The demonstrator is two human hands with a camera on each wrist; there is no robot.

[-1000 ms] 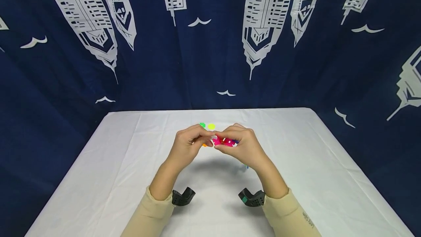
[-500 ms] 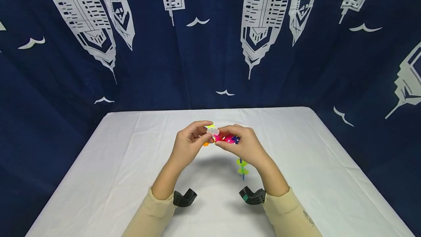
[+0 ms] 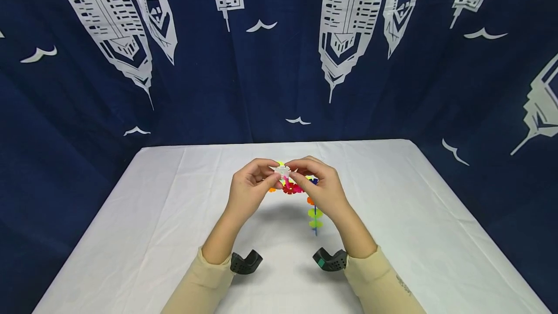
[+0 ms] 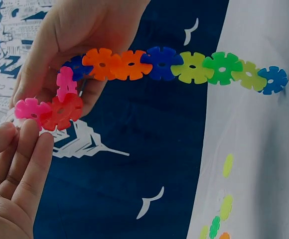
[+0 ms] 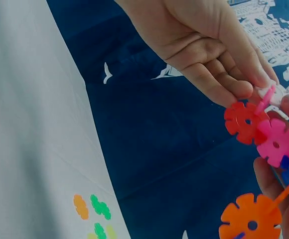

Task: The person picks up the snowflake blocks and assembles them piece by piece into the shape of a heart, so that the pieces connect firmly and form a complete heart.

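My left hand (image 3: 249, 187) pinches a white notched snowflake disc (image 3: 282, 172) between thumb and fingertips. My right hand (image 3: 317, 183) grips the same disc from the other side, its thumb and fingers at the right edge. Joined near it are a pink disc (image 4: 66, 83) and a red disc (image 4: 61, 112), part of a chain of interlocked plastic snowflake discs. The chain runs on through blue (image 4: 76, 68), orange (image 4: 101, 59), yellow-green and green discs. It hangs below my right hand toward the table. In the left wrist view, fingers mostly hide the white disc.
Loose discs lie on the white-covered table (image 3: 174, 236) beyond the hands: a yellow one (image 4: 227, 166), an orange one (image 5: 81, 206) and a green one (image 5: 100, 206) among several. A dark blue printed curtain (image 3: 261, 76) hangs behind the table.
My right hand has shifted its fingers from the pink and red part of the chain up to the white disc. The chain's lower end now hangs in view below it.
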